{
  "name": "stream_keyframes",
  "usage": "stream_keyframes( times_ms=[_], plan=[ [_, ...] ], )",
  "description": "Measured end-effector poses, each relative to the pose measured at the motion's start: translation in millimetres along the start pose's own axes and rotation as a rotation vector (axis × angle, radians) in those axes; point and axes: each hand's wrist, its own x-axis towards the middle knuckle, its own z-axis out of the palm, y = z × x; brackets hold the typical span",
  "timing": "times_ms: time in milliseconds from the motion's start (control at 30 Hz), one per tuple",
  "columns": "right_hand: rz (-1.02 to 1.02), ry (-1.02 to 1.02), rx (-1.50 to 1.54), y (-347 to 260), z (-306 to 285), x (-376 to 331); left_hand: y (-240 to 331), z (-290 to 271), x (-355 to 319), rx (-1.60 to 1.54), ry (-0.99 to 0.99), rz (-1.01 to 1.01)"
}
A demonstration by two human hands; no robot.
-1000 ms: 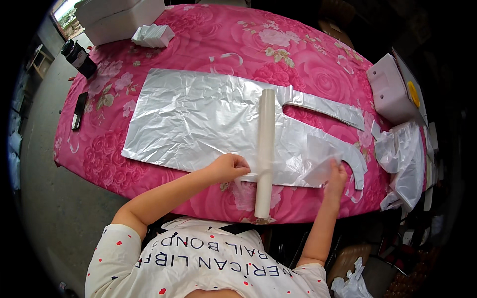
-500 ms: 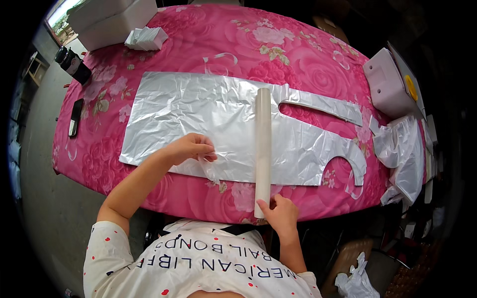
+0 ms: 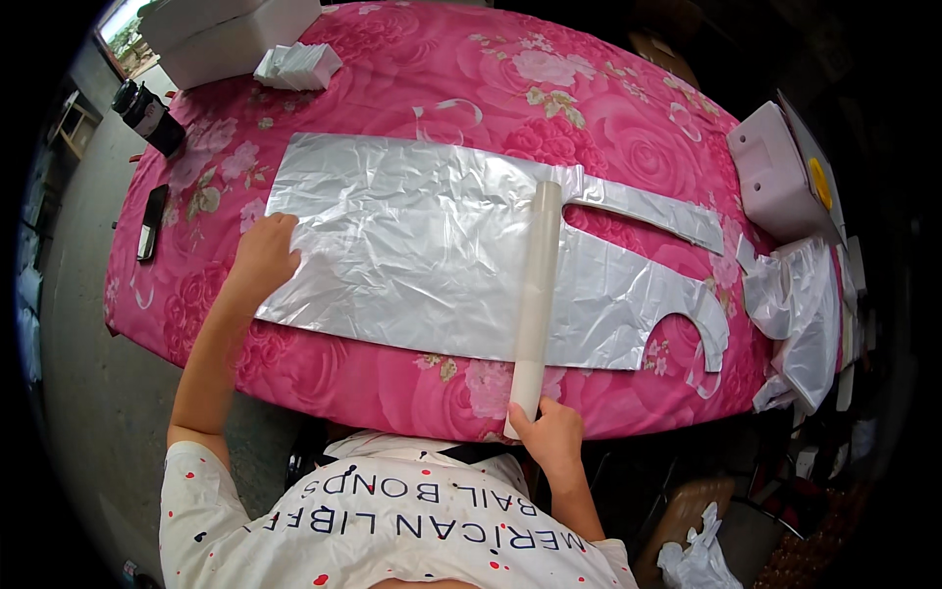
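A silver vest-style plastic bag (image 3: pixel 402 236) lies flat and creased on the table, its two handle loops pointing right. Across it, just left of the handles, rests a long pale roll (image 3: pixel 538 275), slightly tilted. My right hand (image 3: pixel 551 432) grips the roll's near end, between thumb and fingers, at the table's front edge. My left hand (image 3: pixel 265 257) is over the bag's left edge with its fingers curled together. Whatever those fingers may pinch is hidden from this view.
A pink floral cloth (image 3: pixel 628 147) covers the table. At the far left stand a white foam box (image 3: pixel 231 44), a stack of white packets (image 3: pixel 297 67), a dark bottle (image 3: pixel 147 118) and a phone (image 3: pixel 151 224). Rightward are a pale box (image 3: pixel 775 177) and clear plastic bags (image 3: pixel 797 304).
My left hand has moved left, from the bag's middle to its left edge. The thin clear film that hung below it no longer shows there. The roll's far end has tilted right.
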Motion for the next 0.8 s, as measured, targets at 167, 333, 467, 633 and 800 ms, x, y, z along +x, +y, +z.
stream_keyframes(
  times_ms=[167,333,467,633,800],
  plan=[
    [0.002,-0.023,-0.053,2.6,-3.2,0.7,152.9,53.5,15.9,-0.417,0.062,0.496],
    [-0.017,-0.088,-0.116,7.2,-8.9,2.5,214.4,127.5,9.1,-0.396,0.018,0.496],
    [-0.062,-0.158,-0.093,9.6,-16.6,14.3,223.0,145.8,4.0,-0.217,0.008,0.443],
    [-0.187,0.045,0.120,-17.2,-31.7,100.0,219.4,148.1,2.3,-0.186,0.021,0.440],
    [-0.023,-0.064,0.696,-32.4,-36.6,239.6,224.7,141.7,5.3,-0.168,-0.015,0.462]
  ],
)
